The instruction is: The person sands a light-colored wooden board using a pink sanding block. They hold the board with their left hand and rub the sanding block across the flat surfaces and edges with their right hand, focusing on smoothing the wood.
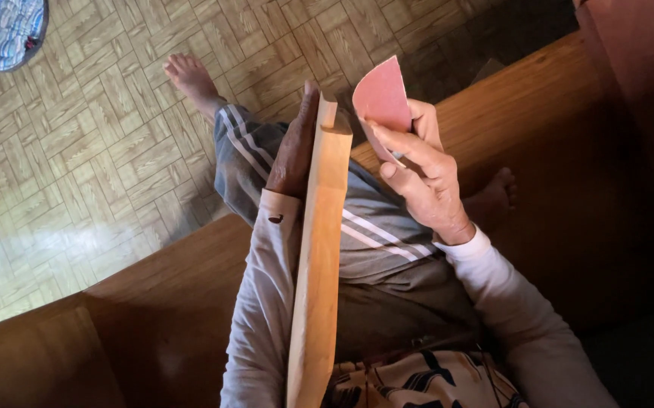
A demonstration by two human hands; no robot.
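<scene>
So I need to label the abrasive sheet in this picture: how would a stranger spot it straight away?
Start at the long wooden board standing on edge over the person's lap, steadied by the left hand. Just beside its top end, the right hand pinches a thin sheet of sandpaper. It is the only flat, reddish-pink thing here, with one rounded edge.

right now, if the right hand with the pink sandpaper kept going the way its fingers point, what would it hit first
Most likely the wooden board. The right hand holds the sandpaper with its fingers aimed left toward the board's upper edge, which the left hand steadies. Depth is unclear, so it might pass just in front.
</scene>
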